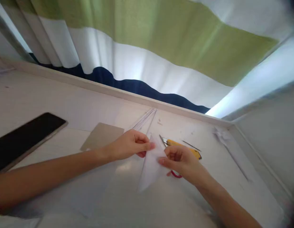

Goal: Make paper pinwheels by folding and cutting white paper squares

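Observation:
Between my two hands is a folded piece of white paper (150,167), roughly triangular, its point toward me. My left hand (137,144) pinches its upper left edge between thumb and fingers. On the right edge, my right hand (177,158) grips it with the thumb on top and the fingers curled behind. A yellow utility knife (194,152) lies on the table just behind my right hand, partly covered by it. Red-handled scissors (176,174) show beneath that hand, mostly hidden. A clear set square (145,120) rests behind the paper.
A black phone (30,136) lies at the left, near a beige card (103,134). A thin dark stick (191,145) is beside the knife. Crumpled white paper (222,136) sits at the right. A raised ledge (113,91) and a striped curtain (142,31) border the table's back.

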A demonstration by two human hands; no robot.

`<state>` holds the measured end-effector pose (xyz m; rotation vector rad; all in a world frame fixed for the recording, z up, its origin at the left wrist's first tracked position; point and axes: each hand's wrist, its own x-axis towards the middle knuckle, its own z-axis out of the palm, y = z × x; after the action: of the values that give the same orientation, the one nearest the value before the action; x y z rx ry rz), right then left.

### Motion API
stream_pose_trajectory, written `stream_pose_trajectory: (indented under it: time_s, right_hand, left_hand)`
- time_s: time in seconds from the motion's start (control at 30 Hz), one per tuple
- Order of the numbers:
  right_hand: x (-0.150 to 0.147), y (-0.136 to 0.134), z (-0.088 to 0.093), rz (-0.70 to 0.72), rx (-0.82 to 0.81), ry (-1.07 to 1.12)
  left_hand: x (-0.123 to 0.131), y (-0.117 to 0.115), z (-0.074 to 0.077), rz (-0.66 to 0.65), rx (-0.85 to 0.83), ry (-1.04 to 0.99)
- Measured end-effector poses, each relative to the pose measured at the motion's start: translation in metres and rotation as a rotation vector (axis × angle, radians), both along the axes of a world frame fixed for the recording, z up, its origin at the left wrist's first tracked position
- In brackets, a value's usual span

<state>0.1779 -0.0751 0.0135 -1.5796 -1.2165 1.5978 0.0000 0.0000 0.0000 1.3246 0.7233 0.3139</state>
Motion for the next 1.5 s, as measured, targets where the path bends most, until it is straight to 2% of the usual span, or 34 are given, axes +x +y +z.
stream_pose_trajectory:
  time_s: [0.23,0.37,0.57,0.67,0.87,0.97,1.13,1.3,1.5]
  right_hand:
    - [-0.003,-0.002,0.004,-0.01,0.067,0.01]
    - [-0.002,-0.002,0.0,-0.031,0.068,0.057]
    - [-0.003,-0.003,-0.003,-0.062,0.128,0.04]
    - [-0.003,-0.004,-0.002,-0.082,0.153,0.022]
    - [0.001,-0.003,0.001,-0.114,0.199,0.03]
    - [0.002,-0.003,0.001,-0.141,0.209,0.041]
    - [0.005,-0.001,0.0,-0.198,0.236,0.057]
    - [0.011,0.004,-0.002,-0.209,0.25,0.08]
    - [0.017,0.007,0.001,-0.246,0.283,0.058]
  left_hand:
    - [-0.004,-0.002,0.014,-0.083,0.133,0.074]
    - [-0.002,-0.001,0.015,-0.084,0.177,0.092]
    - [-0.004,-0.003,0.016,-0.179,0.224,0.122]
    - [-0.006,-0.003,0.017,-0.15,0.204,0.116]
    - [-0.006,-0.003,0.016,-0.187,0.116,0.084]
    - [-0.006,-0.003,0.017,-0.17,0.136,0.08]
    - [-0.006,0.0,0.016,-0.236,0.223,0.148]
    - [-0.006,0.004,0.012,-0.247,0.1,0.09]
    - [-0.007,0.001,0.017,-0.292,0.122,0.12]
